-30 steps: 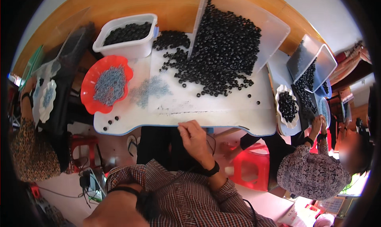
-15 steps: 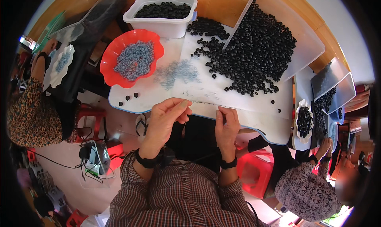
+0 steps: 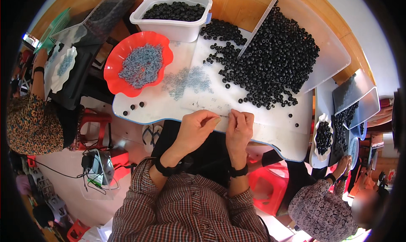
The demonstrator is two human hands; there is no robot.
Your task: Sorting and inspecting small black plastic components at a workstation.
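At the near edge of the white table, my left hand is closed in a pinch, thumb against forefinger. My right hand faces it a short gap away, its fingertips also pressed together. Whatever either pinch holds is too small to make out. Beyond my hands, a thin patch of small blue-grey pieces lies on the tabletop. More such pieces fill the middle of a red scalloped bowl at the left. To the right, a large heap of black round bead-like parts with holes spills from a clear plastic bin lying tipped.
A white tub of black parts stands at the back. Loose black parts lie near the table's left edge. People work at both sides; at the right, a white scalloped dish holds black parts. A red stool stands below.
My left hand has moved right, toward my right hand, so the gap between the two pinches is smaller. The whole view has shifted slightly.
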